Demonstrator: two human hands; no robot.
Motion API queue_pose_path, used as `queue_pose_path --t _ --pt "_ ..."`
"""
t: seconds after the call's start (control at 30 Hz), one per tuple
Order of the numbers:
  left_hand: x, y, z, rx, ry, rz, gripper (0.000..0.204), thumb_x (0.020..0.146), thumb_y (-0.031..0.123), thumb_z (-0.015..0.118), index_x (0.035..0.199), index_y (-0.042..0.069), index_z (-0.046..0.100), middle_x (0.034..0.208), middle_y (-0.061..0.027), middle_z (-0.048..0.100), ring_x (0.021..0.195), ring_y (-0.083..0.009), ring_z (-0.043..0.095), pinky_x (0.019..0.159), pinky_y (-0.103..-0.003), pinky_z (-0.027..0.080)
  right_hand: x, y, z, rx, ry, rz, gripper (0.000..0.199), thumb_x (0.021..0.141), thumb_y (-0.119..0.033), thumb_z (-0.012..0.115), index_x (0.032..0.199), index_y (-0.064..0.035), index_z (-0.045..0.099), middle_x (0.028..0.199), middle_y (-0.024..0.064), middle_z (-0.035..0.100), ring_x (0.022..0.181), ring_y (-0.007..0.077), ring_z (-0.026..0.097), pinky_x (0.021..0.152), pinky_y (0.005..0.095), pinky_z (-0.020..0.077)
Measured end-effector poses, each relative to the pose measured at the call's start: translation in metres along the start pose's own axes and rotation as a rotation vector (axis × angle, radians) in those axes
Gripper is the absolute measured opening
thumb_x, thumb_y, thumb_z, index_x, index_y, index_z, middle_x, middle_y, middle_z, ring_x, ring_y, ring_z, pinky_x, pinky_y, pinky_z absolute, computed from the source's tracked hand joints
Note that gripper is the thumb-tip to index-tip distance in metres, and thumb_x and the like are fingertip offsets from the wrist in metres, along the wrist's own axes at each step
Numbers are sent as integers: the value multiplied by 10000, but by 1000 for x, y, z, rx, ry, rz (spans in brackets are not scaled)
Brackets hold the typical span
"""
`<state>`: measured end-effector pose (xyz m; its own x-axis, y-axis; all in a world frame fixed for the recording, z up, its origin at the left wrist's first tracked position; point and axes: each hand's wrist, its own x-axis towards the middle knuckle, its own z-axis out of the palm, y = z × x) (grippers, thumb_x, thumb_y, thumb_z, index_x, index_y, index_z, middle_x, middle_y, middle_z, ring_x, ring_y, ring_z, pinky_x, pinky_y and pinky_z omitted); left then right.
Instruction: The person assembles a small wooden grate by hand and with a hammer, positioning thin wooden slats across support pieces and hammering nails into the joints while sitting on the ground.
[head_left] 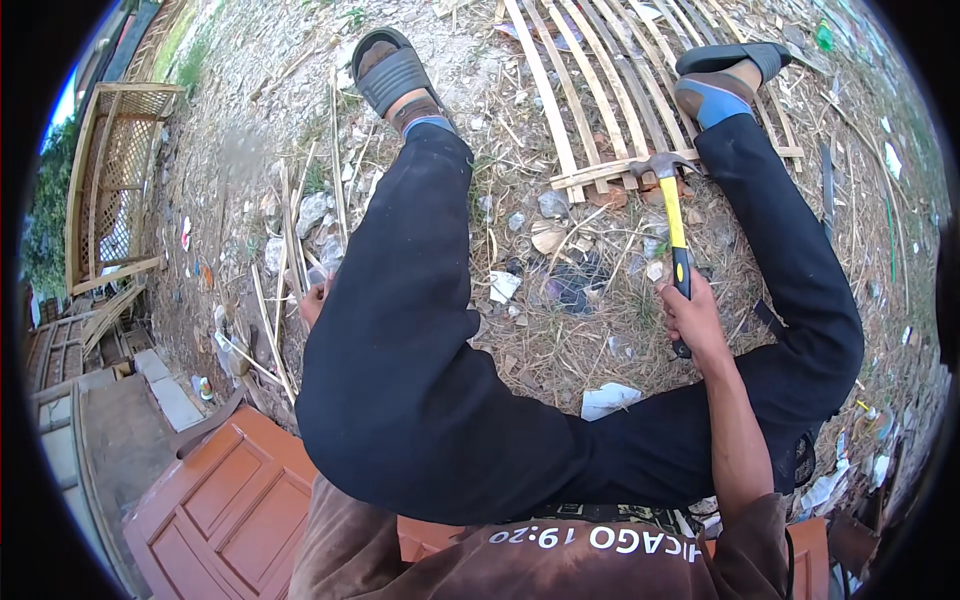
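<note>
My right hand (694, 316) grips the black end of a claw hammer (672, 215) with a yellow shaft. Its steel head rests at the near edge of a lattice of bamboo strips (610, 90) lying on the ground between my feet. My left hand (314, 299) shows only partly beside my left thigh, reaching down among loose bamboo strips (290, 250); my black-trousered leg hides most of it, so its hold is unclear. I sit with my legs spread, in sandals.
The ground is dry straw, stones and paper litter (608, 399). An orange-brown panelled wooden door (225, 500) lies under me at lower left. A lattice-sided bamboo frame (112, 180) stands at far left. Concrete blocks (165, 385) lie near it.
</note>
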<state>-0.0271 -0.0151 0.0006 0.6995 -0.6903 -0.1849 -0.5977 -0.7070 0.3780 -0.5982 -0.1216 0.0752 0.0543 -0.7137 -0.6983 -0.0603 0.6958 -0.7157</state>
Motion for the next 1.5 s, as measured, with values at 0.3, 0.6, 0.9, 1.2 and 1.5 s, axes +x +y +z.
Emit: queue_pose_path --t 0.3,0.6,0.9,1.2,1.5 --pt "-6 8 -8 25 -11 35 470 986 440 547 1088 -1 673 986 -290 683 986 -437 651 867 -502 479 5 1 -3 -28 -18 -14 155 941 -111 617 939 -122 462 634 -64 404 442 22 357 382 211 297" --pt "4 -11 7 86 -10 212 454 979 432 562 1083 8 687 971 -289 680 987 -444 647 862 -502 487 2 2 8 -23 24 18 159 952 -146 608 928 -137 451 624 -66 369 439 18 328 380 205 291" --pt "22 -10 -10 3 -219 35 492 989 478 516 1165 51 687 1000 -214 706 967 -355 670 882 -423 488 7 17 0 -226 29 -222 123 964 -193 582 942 -143 471 628 -70 370 438 23 334 381 202 282" --pt "25 -12 -8 -79 -202 -7 516 978 493 533 1091 22 711 925 -161 727 892 -291 694 832 -382 514 4 11 3 -185 66 -203 102 958 -198 568 957 -134 489 637 -62 377 448 24 334 384 203 296" --pt "21 -33 -11 -213 -280 165 807 690 245 897 1392 69 542 1162 -186 696 1052 -313 681 928 -386 530 5 14 3 -122 76 -133 111 954 -187 583 971 -136 485 636 -59 374 444 25 330 380 203 292"
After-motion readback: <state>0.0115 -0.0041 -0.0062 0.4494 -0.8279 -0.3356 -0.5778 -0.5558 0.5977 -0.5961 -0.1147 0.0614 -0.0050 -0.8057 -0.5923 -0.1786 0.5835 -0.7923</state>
